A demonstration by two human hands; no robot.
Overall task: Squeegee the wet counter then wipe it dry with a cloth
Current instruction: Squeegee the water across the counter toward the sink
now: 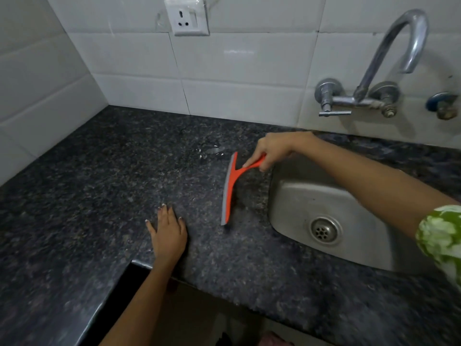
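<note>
Left hand flat on dark counter, fingers spread.
Right hand fingers wrapped round handle of orange squeegee; grey blade edge runs near-to-far, touching counter just left of sink; handle points right. Puddle beyond.

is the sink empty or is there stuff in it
Empty, as far as shown: the sink has a bare steel basin and an uncovered drain. The right forearm hides its far corner.
</note>
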